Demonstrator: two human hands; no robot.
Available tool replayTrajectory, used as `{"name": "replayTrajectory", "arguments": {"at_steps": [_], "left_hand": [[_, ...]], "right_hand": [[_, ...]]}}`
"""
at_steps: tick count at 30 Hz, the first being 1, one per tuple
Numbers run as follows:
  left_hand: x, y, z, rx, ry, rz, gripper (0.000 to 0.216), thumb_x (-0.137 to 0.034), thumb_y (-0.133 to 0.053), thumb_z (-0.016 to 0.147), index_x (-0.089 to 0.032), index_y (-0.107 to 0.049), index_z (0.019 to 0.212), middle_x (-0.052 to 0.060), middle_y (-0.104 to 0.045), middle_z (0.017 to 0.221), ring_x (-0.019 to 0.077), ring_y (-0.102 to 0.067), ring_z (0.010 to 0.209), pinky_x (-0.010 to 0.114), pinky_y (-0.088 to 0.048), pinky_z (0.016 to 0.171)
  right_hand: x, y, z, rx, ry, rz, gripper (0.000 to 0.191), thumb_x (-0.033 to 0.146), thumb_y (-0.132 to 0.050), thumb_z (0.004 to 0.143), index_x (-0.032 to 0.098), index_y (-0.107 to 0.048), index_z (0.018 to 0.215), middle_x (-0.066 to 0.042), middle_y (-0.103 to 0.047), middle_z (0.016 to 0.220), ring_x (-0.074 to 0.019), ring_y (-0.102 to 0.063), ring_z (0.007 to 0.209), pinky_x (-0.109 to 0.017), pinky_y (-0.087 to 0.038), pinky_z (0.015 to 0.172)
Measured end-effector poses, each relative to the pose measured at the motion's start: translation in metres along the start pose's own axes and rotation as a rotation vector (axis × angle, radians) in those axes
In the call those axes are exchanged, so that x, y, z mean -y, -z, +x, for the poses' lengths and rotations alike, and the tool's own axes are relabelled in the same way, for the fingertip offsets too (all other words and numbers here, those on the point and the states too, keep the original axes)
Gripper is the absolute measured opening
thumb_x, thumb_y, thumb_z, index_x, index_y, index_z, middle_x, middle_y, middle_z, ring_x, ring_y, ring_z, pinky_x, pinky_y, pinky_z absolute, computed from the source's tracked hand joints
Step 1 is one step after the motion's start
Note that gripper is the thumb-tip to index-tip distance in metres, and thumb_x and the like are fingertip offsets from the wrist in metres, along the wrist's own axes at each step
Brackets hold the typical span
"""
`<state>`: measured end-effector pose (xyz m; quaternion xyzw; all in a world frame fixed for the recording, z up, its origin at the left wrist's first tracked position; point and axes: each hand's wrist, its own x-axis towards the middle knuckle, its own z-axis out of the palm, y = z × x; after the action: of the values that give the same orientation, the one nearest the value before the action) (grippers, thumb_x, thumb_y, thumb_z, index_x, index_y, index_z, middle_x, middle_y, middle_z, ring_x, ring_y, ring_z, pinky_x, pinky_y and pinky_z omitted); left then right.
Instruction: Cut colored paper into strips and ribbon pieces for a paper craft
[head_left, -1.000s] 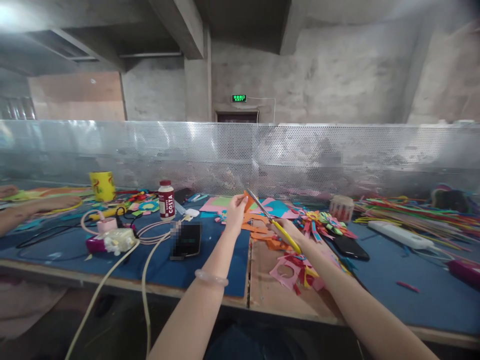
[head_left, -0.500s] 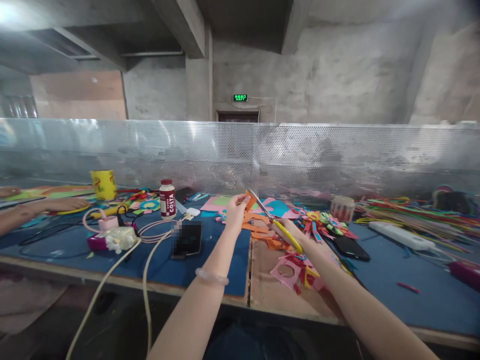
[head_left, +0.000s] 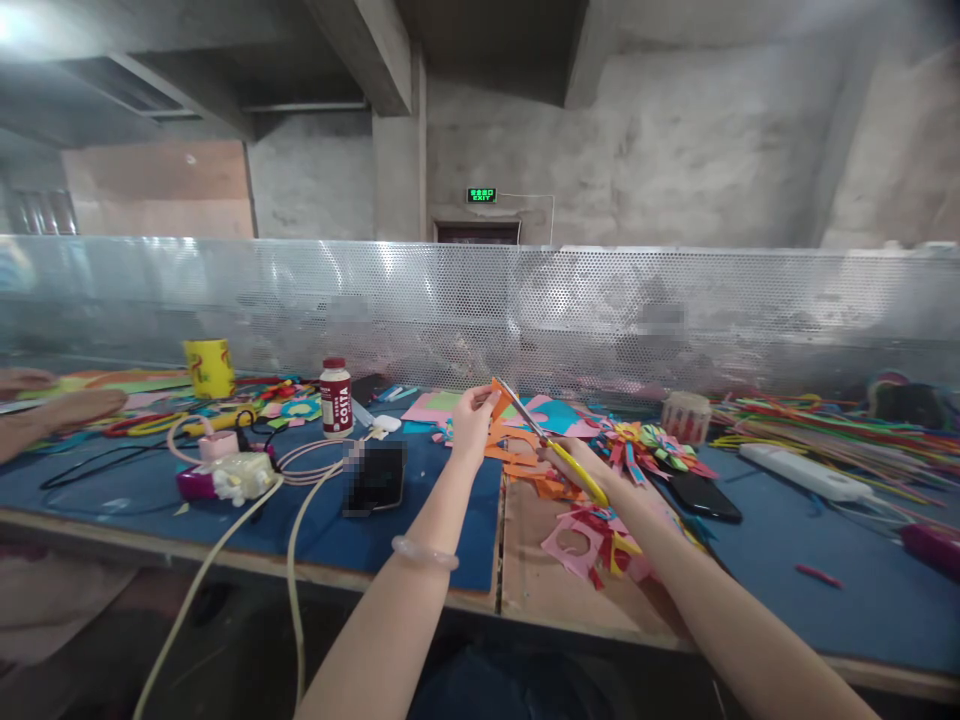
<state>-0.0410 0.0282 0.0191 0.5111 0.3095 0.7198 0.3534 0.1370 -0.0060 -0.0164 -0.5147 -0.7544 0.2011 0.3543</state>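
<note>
Between the thumb and fingers of my left hand (head_left: 472, 418), I pinch a small, pointed piece of thin orange sheet (head_left: 499, 405) above the blue-and-brown worktop (head_left: 442, 520). My right hand (head_left: 576, 458) grips yellow-handled metal scissors (head_left: 579, 472), their blades along the piece's right side. The piece is bright orange, standing upright. Compared with half a second ago, my hands look nearly unmoved; a co-worker's hand (head_left: 90, 404), far left, has drawn back.
</note>
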Motion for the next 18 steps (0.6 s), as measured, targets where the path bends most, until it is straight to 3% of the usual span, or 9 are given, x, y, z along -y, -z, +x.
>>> {"name": "replayTrajectory", "arguments": {"at_steps": [18], "left_hand": [[0.0044,0.0,0.0024,0.038,0.013,-0.001,0.019,-0.025,-0.065,0.067,-0.014,-0.062,0.083,0.008,-0.066,0.082,0.0178,-0.061,0.078,0.029,-0.046,0.071]], "right_hand": [[0.0001,0.0006,-0.0008,0.031,-0.006,-0.009,0.037,0.05,-0.048,0.079,0.014,-0.054,0.072,0.005,-0.043,0.058,-0.006,-0.039,0.044,-0.019,-0.031,0.039]]}}
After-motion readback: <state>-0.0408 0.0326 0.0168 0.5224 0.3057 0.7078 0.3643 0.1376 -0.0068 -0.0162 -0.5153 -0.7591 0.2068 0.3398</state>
